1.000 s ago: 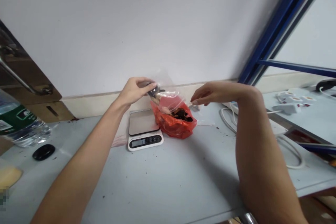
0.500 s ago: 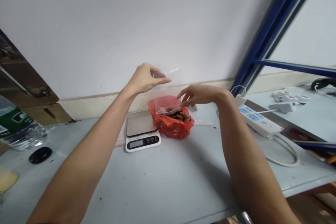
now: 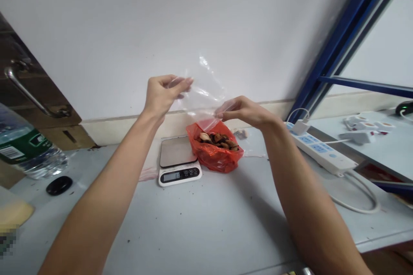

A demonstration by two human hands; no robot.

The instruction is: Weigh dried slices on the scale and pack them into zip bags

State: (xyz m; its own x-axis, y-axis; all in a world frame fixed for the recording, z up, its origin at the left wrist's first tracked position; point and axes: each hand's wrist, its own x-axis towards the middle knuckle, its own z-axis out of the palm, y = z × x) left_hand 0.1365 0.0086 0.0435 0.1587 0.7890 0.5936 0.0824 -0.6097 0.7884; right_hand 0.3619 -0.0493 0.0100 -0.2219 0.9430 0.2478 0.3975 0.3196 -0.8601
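A clear plastic bag (image 3: 203, 90) is stretched between my two hands, in front of the wall. My left hand (image 3: 164, 92) pinches its left side between thumb and fingers. At the bag's lower right corner, the fingers of my right hand (image 3: 241, 111) close on the plastic. Below them an open red plastic bag (image 3: 216, 157) stands on the table, with brown dried pieces (image 3: 219, 139) inside, perhaps dried mushrooms. Just left of it, touching or nearly so, sits a white digital kitchen scale (image 3: 180, 161) with a bare platform; its display digits are too small to read.
Flat clear bags (image 3: 148, 174) lie left of the scale. Further left are a black oval object (image 3: 59, 185) and a large water bottle (image 3: 29, 150). To the right, a white power strip (image 3: 322, 150) trails its cord near the blue metal frame (image 3: 329, 51).
My left hand has moved left and slightly up, and the clear bag is now spread wider and higher. My right hand now grips its corner. The red bag's contents show more.
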